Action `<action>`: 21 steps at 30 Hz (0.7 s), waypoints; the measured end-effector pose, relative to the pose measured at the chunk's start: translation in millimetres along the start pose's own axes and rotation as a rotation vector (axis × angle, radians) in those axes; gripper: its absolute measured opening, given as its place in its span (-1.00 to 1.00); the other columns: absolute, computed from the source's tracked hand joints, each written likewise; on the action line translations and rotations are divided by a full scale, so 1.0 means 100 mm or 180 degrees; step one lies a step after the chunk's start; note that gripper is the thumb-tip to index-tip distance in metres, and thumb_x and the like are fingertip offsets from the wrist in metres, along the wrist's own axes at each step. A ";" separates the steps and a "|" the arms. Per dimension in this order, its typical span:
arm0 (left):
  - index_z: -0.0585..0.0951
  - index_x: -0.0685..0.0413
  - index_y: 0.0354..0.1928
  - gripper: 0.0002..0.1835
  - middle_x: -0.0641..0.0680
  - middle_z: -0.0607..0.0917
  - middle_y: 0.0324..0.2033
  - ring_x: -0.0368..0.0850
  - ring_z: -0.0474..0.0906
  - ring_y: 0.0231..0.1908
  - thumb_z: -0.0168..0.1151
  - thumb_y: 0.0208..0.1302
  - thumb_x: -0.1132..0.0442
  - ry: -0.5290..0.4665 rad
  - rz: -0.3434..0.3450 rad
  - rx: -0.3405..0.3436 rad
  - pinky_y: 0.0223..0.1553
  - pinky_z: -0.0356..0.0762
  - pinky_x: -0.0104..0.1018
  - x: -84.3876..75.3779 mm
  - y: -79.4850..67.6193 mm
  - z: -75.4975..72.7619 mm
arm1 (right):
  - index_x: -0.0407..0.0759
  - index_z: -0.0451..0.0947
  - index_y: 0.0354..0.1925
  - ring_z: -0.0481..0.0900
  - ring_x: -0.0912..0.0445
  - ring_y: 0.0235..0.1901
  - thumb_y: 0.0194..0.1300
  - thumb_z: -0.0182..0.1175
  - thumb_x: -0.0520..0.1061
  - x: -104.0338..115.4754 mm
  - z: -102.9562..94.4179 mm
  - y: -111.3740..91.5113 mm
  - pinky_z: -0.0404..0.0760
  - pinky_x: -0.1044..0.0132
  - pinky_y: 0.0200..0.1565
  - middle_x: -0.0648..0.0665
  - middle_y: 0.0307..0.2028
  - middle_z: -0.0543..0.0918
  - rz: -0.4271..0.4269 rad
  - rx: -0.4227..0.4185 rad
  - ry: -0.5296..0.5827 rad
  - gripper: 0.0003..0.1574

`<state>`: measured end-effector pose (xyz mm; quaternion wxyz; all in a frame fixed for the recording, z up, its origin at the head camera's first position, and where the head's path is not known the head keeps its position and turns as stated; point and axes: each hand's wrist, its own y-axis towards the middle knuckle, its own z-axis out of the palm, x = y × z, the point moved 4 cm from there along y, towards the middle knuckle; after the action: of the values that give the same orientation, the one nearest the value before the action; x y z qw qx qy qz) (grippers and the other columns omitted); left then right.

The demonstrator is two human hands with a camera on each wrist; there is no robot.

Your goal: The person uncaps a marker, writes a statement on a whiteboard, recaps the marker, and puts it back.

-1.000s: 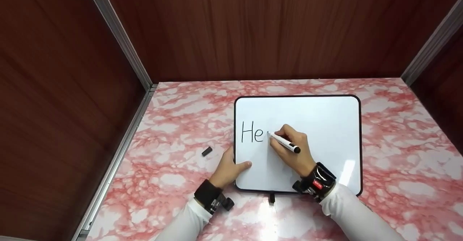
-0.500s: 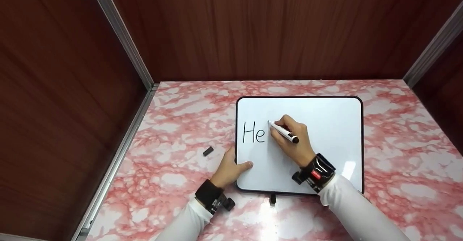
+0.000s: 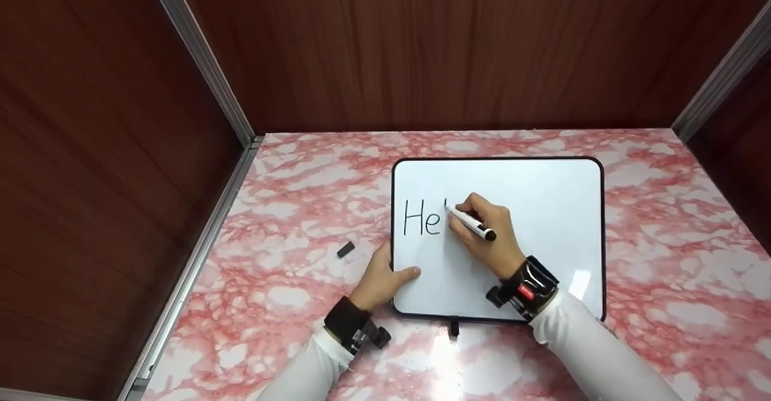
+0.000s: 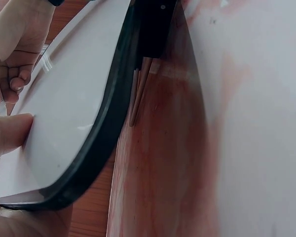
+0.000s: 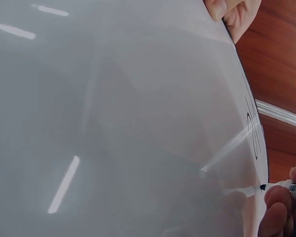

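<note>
A whiteboard [image 3: 542, 208] with a thin black frame stands propped on the table, with "He" written in black at its left side. My right hand [image 3: 491, 238] pinches a white marker [image 3: 473, 221] with a black end, its tip on the board at a short stroke right of the "e". In the right wrist view the marker's black tip [image 5: 263, 187] meets the board surface. My left hand [image 3: 382, 280] grips the board's left edge, thumb on the white face and fingers behind. The left wrist view shows that thumb [image 4: 12, 133] lying on the board.
A black marker cap [image 3: 346, 249] lies on the red-and-white marbled table [image 3: 289, 226] left of the board. A small black foot [image 3: 454, 327] sticks out below the board's lower edge. Dark wood panels [image 3: 421, 52] with metal corner strips enclose the back and sides.
The right hand has moved the marker up to the height of the "H" top, then slightly down, leaving a short new stroke after the "e". My left hand keeps its grip.
</note>
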<state>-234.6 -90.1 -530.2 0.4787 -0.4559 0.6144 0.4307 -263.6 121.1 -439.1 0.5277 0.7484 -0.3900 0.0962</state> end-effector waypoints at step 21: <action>0.50 0.39 0.37 -0.36 0.39 0.74 0.16 0.13 0.75 0.07 0.38 0.22 0.46 -0.0149 -0.0108 0.0003 0.14 0.76 -0.05 -0.01 -0.01 0.01 | -0.22 0.57 -0.43 0.39 0.34 -0.60 0.12 0.42 -0.35 0.02 0.01 -0.20 0.36 0.51 -0.56 -0.07 -0.60 0.68 -0.0015 0.0155 0.0041 -0.82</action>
<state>-233.7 -88.9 -529.7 0.5004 -0.4558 0.5954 0.4328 -248.9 122.0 -452.1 0.5120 0.7614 -0.3825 0.1092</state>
